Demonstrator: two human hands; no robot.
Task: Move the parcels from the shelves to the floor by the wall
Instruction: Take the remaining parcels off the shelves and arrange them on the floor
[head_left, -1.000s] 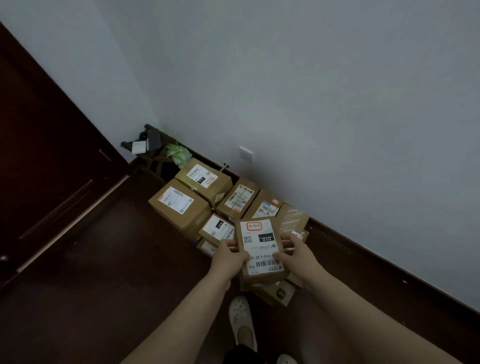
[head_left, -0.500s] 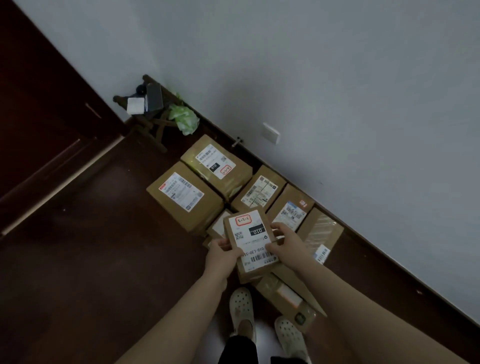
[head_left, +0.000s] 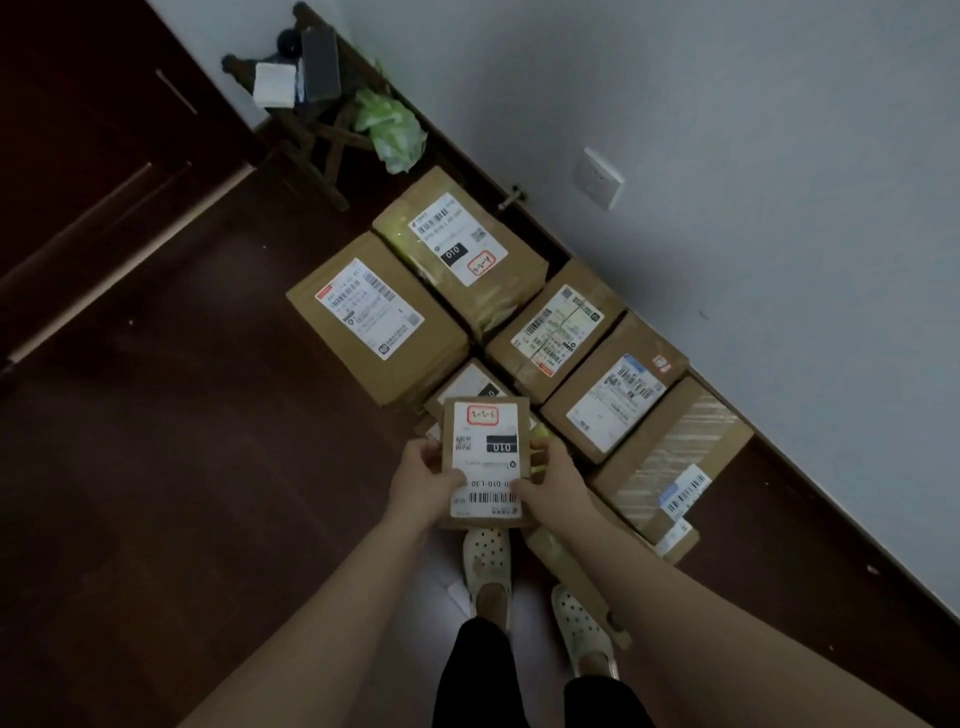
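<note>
A small brown parcel (head_left: 485, 452) with a white label and a red-framed sticker is held flat above the floor. My left hand (head_left: 423, 486) grips its left edge and my right hand (head_left: 550, 480) grips its right edge, thumbs on the label. Below and beyond it, several cardboard parcels lie on the dark floor along the wall: a large box (head_left: 374, 317), a taller box (head_left: 462, 249), two labelled boxes (head_left: 558, 327) (head_left: 613, 389), and a taped box (head_left: 675, 462). Another small parcel (head_left: 470, 384) is partly hidden under the held one.
The grey wall (head_left: 675, 156) runs diagonally with a dark skirting and a white socket plate (head_left: 598, 177). A small dark wooden stand (head_left: 306, 93) with a green bag (head_left: 389, 127) fills the corner. A dark door (head_left: 78, 156) is at left. My feet in white clogs (head_left: 488, 561) stand on the floor.
The view has tilted downward and closer to the parcels. The held parcel has come lower over the pile, still gripped by both hands.
</note>
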